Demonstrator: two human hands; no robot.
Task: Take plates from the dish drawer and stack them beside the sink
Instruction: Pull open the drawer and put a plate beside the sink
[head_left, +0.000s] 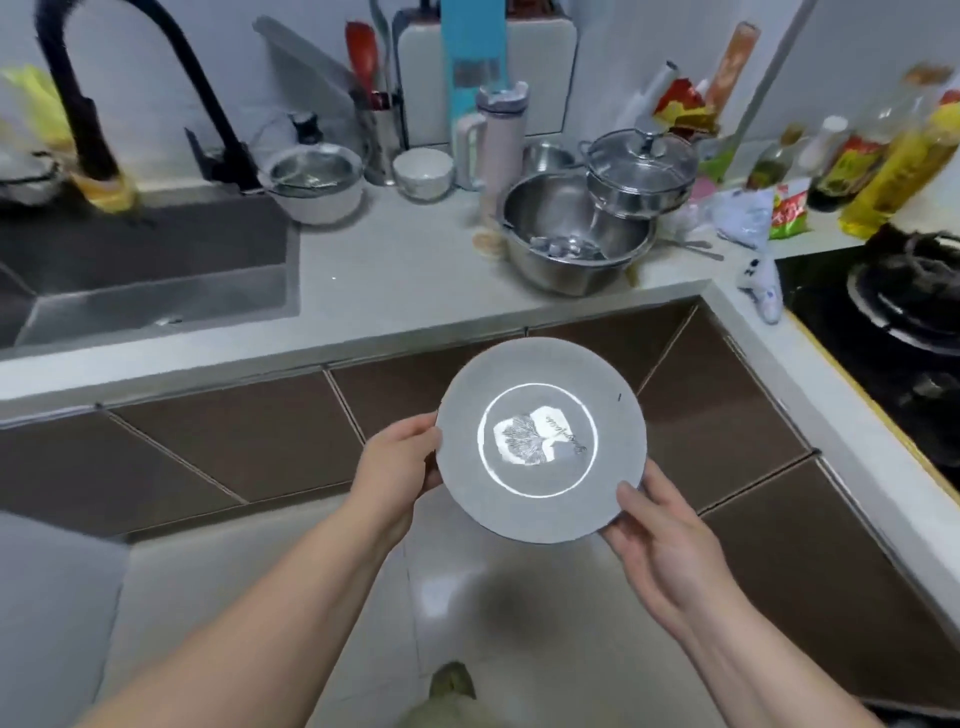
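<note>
A round grey plate (540, 374) with a white ring and a leaf print in its middle is held in the air in front of the brown cabinet fronts, below the counter edge. My left hand (397, 462) grips its left rim. At the plate's lower right rim, my right hand (662, 535) holds on with the thumb on top. The sink (145, 270) lies at the upper left, and a bare patch of counter (384, 270) sits just right of it. No dish drawer is in view; the cabinet fronts look shut.
A black faucet (88, 104) arches over the sink. Behind the bare patch stand a lidded white pot (317, 182), a small white bowl (422, 169) and a tumbler (496, 140). Steel bowls and a lidded pot (582, 234) sit to the right, with a gas stove (904, 296) and oil bottles (904, 156) beyond.
</note>
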